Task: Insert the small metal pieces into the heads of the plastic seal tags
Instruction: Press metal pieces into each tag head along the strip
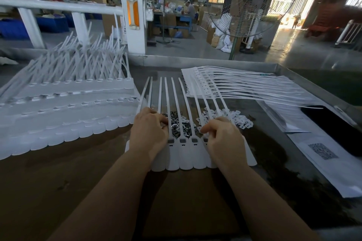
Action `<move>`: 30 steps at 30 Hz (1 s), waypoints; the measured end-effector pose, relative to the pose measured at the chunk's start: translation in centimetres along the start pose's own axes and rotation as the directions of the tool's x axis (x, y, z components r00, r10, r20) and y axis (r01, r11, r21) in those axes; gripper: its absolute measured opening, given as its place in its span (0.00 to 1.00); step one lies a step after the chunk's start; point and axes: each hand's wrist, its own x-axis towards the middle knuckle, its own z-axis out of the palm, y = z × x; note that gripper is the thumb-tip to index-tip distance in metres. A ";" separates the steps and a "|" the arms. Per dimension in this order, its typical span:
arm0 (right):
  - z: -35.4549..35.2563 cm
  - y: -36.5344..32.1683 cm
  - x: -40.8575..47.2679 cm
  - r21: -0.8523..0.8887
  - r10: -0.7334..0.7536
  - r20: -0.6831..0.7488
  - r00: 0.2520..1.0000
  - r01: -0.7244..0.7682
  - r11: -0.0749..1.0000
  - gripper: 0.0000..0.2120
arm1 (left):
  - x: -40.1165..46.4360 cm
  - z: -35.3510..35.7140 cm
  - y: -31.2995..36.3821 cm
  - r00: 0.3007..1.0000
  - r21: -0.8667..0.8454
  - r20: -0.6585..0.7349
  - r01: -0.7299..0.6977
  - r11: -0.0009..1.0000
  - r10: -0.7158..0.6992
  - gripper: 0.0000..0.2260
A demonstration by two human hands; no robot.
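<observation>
strip of joined seal tags lies flat at frame centre, heads facing up so slots are reachable. left hand fingers curled, pinning the strip; right hand fingers curled at a head, prob pinching a piece, can't tell. metal pieces heaped just behind, straps crossing over them. white clips beside; stacked tags at left of worktop.

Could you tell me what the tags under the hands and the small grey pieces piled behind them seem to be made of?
The seal tags look like white, slightly translucent moulded plastic, matte, with thin flexible tails. The small pieces in the pile look like stamped metal: grey with bright glints. The white clips beside them seem plastic, though too small to tell surely.
</observation>
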 end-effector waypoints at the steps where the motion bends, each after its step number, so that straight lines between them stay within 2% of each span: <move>1: 0.0 0.1 -0.1 0.010 -0.005 -0.007 1.000 0.005 1.000 0.10 | 0.1 0.0 0.0 1.000 -0.009 0.010 0.008 1.000 -0.008 0.11; 11: 0.3 0.3 -0.2 0.017 -0.015 0.019 1.000 0.015 1.000 0.09 | 0.5 -0.4 -0.4 0.991 -0.007 0.124 0.044 0.999 -0.042 0.14; 21: 0.5 0.4 -0.2 0.025 -0.020 0.024 1.000 0.019 1.000 0.10 | 0.4 -0.5 -0.4 0.988 -0.017 0.136 0.068 0.998 -0.065 0.13; 30: 0.4 0.4 -0.2 0.050 -0.022 0.030 0.999 0.021 0.999 0.11 | 0.2 -0.5 0.0 0.994 0.000 0.080 0.069 0.998 -0.069 0.09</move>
